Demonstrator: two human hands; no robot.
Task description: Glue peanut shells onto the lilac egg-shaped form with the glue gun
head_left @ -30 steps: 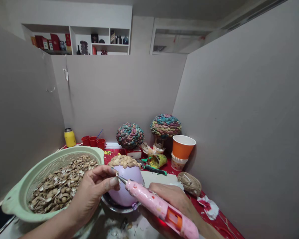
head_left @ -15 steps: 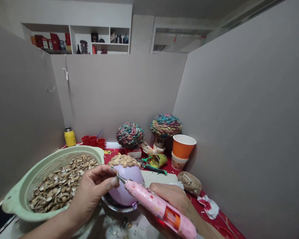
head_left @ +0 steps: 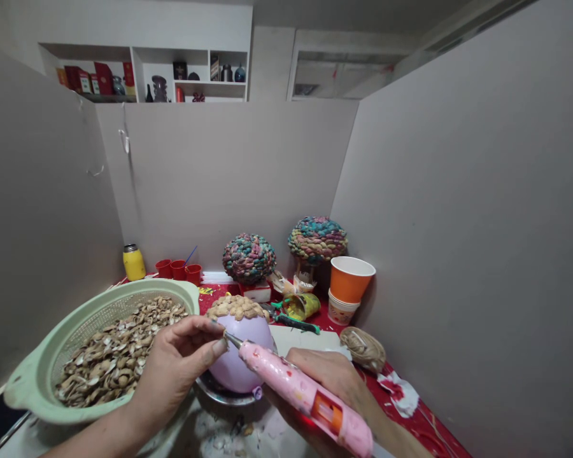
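Note:
My left hand (head_left: 181, 356) pinches a small nutshell piece (head_left: 225, 338) between thumb and fingertips, in front of a purple balloon (head_left: 241, 362). Wrapped in my right hand (head_left: 325, 381) is a pink glue gun (head_left: 296, 388), its metal nozzle touching or almost touching the shell. Shells (head_left: 237, 308) cover the balloon's top like a cap, and its lower part is bare. The balloon rests in a metal bowl (head_left: 224, 399), with its knot at the lower right. Left of it, a green colander (head_left: 38, 375) holds many loose shells (head_left: 119, 362).
Behind stand two colourful shell-covered domes (head_left: 249, 257), red cups (head_left: 178, 270) and a yellow bottle (head_left: 134, 262). To the right are stacked paper cups (head_left: 351, 283), pliers (head_left: 296, 323), a twine ball (head_left: 363, 348) and a stained tissue (head_left: 400, 393). Grey partitions (head_left: 458, 222) enclose the table.
Hardly anything differs. Both hands hold their places, with the glue gun's nozzle still at the shell piece; the view has shifted very slightly.

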